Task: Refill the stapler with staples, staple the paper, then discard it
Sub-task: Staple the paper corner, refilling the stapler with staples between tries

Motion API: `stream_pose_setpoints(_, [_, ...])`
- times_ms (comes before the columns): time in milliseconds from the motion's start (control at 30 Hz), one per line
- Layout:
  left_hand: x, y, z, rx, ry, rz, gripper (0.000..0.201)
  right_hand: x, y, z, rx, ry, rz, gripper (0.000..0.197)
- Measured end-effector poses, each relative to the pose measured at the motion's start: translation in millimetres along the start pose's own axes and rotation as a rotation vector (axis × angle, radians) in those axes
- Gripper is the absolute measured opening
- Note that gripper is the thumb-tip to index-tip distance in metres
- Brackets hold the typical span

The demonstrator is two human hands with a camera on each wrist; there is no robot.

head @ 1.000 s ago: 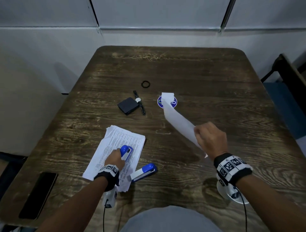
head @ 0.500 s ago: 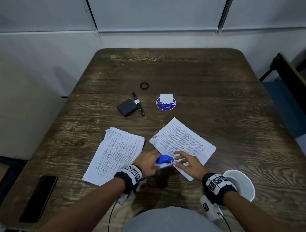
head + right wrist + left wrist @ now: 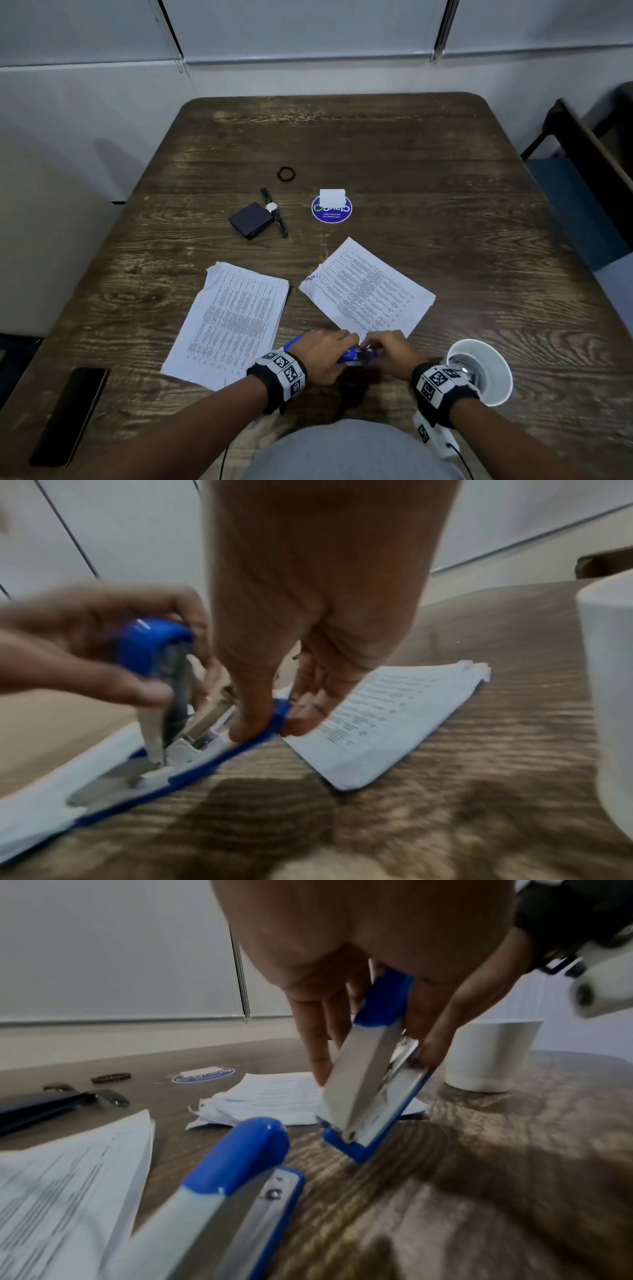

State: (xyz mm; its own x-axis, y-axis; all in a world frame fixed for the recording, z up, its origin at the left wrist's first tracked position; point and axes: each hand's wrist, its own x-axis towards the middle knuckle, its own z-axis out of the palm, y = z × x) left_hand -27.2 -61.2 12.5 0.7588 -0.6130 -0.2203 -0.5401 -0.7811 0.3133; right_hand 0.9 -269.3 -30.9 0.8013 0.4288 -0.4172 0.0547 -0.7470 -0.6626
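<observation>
Wrist views show me what head hides: stapler (image 3: 373, 1085) hinged open, left hand (image 3: 325, 356) gripping its lid, right hand (image 3: 390, 349) pinching its base.

Two printed paper stacks side by side on brown wooden table (image 3: 445, 178): left stack (image 3: 233, 318), right stack (image 3: 366, 291). Blue-and-white stapler (image 3: 356, 356) before right stack, white cup (image 3: 479, 373) to its right. Black wallet (image 3: 251, 220), wristwatch (image 3: 274, 210), round blue sticker (image 3: 331, 213) behind papers; black phone (image 3: 68, 414) near left.
</observation>
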Motion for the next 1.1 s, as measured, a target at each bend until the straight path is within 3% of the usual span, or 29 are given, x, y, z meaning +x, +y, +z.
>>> stream_pose_setpoints(333, [-23.9, -16.5, 11.3, 0.044, -0.025, -0.093, 0.027, -1.1, 18.9, 9.4, -0.266, -0.068, 0.13, 0.022])
stream_pose_setpoints(500, [-45.3, -34.4, 18.2, 0.021, 0.055, -0.119, 0.028, -2.0, 14.5, 21.5, -0.6, -0.009, -0.052, 0.022])
stream_pose_setpoints(600, [-58.4, -45.3, 28.2, -0.004, 0.02, -0.138, 0.021, -3.2, 14.4, 24.1, -0.664, -0.048, -0.051, 0.023])
stream_pose_setpoints(700, [-63.5, -54.3, 38.2, 0.138, -0.053, -0.112, 0.01, -3.8, 12.3, 23.1, -0.646, -0.107, -0.026, 0.024])
stream_pose_setpoints(867, [-50.0, -55.8, 48.9, 0.208, -0.028, 0.019, 0.015, -1.9, 9.3, 16.5, -0.523, -0.16, 0.023, 0.023])
stream_pose_setpoints(933, [-38.8, -52.5, 49.6, 0.177, -0.072, 0.027, 0.03, -3.5, 7.9, 10.4, -0.436, -0.154, 0.025, 0.022])
stream_pose_setpoints(1000, [-25.1, -41.6, 47.3, 0.158, -0.096, 0.044, 0.038, -10.3, 8.8, -0.5, -0.307, -0.063, 0.041, 0.027])
stream_pose_setpoints(1100, [-3.5, -23.8, 45.3, 0.119, -0.15, 0.03, 0.038, -26.5, 14.8, -31.6, -0.095, 0.191, 0.078, 0.025])
